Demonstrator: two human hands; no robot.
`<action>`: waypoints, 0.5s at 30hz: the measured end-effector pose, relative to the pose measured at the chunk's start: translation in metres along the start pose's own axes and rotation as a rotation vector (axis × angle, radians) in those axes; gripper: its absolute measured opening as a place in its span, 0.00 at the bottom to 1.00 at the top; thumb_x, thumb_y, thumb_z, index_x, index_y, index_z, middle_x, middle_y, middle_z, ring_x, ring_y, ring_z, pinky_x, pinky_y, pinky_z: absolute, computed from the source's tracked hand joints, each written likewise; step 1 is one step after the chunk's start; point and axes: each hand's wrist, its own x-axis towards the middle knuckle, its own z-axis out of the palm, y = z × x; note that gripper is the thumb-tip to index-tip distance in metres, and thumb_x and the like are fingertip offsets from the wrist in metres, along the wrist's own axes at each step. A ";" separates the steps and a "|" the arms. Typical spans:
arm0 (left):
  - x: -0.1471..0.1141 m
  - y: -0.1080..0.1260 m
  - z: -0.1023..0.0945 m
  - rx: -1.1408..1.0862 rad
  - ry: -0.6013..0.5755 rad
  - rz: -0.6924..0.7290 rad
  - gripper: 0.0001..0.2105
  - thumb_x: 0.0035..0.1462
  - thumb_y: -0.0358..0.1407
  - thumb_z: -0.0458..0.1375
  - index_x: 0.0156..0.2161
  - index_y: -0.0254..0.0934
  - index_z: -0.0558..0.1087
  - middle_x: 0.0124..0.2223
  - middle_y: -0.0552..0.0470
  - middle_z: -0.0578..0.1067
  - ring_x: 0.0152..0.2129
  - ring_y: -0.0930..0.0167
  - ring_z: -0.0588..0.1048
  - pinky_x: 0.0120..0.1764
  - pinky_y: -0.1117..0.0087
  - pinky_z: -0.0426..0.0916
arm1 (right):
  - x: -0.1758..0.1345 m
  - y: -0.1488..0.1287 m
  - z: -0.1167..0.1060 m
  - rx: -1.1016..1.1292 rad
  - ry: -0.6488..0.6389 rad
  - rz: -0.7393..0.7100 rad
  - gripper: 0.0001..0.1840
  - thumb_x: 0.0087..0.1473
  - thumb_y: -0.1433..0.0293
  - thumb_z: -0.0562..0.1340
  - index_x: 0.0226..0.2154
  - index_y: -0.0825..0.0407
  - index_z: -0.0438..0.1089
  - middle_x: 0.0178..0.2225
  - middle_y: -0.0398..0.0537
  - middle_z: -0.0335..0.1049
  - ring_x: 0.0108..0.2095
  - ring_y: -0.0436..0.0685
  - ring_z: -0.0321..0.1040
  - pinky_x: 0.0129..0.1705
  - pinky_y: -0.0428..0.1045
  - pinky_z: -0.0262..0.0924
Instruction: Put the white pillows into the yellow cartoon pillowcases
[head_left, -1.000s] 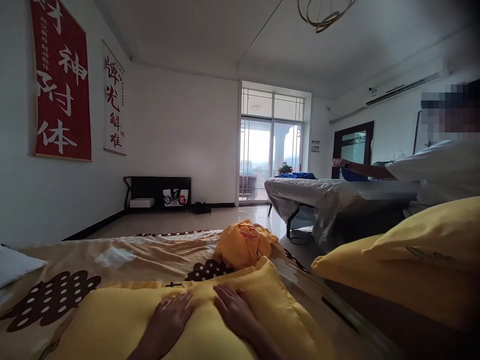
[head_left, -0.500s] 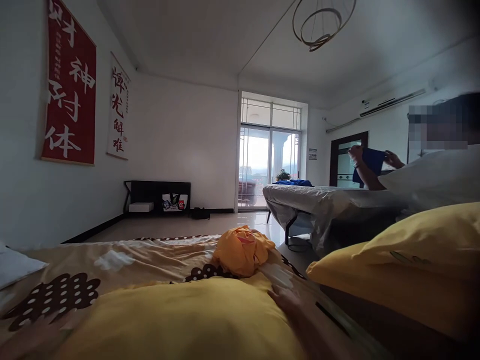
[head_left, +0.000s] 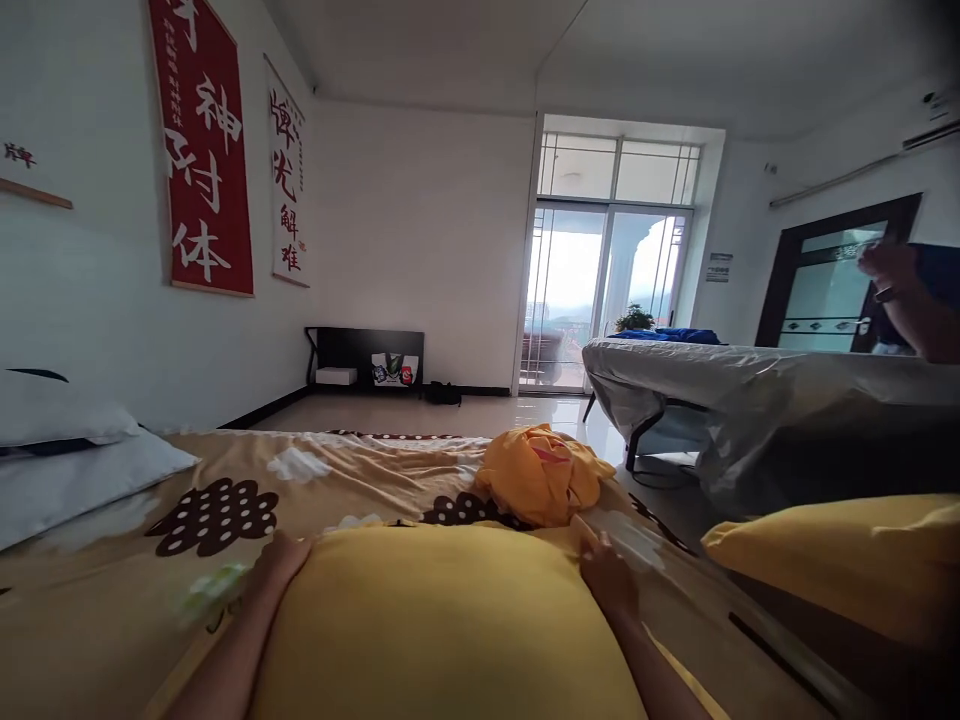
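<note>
A plump yellow pillow (head_left: 450, 620) lies in front of me on a tan patterned bedsheet (head_left: 390, 470). At its far left corner, my left hand (head_left: 283, 558) has its fingers closed on the edge. My right hand (head_left: 609, 575) pinches the far right corner, with the thumb side uppermost. Just beyond that corner sits a bundled orange cloth (head_left: 544, 475), apart from the hand. Both forearms run along the pillow's sides.
White pillows (head_left: 97, 475) lie at the left. Another yellow pillow (head_left: 847, 550) is at the right. Beyond stands a plastic-covered table (head_left: 750, 370) with blue cloth (head_left: 667, 335) on it. Another person's arm (head_left: 904, 305) shows at the far right, beside dark blue fabric.
My view has turned right. My left hand, blurred and lower left before, has come to the pillow's far left corner. The right hand stays at the far right corner.
</note>
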 end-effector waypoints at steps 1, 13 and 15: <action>-0.004 0.001 -0.006 0.016 0.034 0.017 0.25 0.57 0.43 0.45 0.47 0.22 0.71 0.43 0.28 0.75 0.41 0.52 0.76 0.38 0.59 0.70 | -0.003 0.001 -0.005 0.007 0.002 0.031 0.23 0.63 0.67 0.43 0.48 0.56 0.67 0.36 0.60 0.74 0.36 0.62 0.73 0.35 0.54 0.64; -0.107 0.131 -0.088 -0.120 0.065 0.707 0.21 0.60 0.38 0.49 0.57 0.42 0.66 0.64 0.49 0.61 0.63 0.64 0.55 0.63 0.53 0.44 | -0.083 -0.142 -0.088 0.135 -0.086 -0.645 0.27 0.61 0.56 0.50 0.61 0.41 0.55 0.64 0.46 0.52 0.63 0.57 0.47 0.61 0.58 0.41; -0.127 0.133 -0.053 -0.151 -0.075 0.664 0.19 0.61 0.34 0.46 0.55 0.42 0.69 0.61 0.48 0.66 0.61 0.63 0.59 0.62 0.50 0.46 | -0.103 -0.152 -0.070 0.165 -0.199 -0.689 0.25 0.62 0.58 0.49 0.60 0.44 0.57 0.63 0.49 0.54 0.63 0.58 0.48 0.61 0.61 0.40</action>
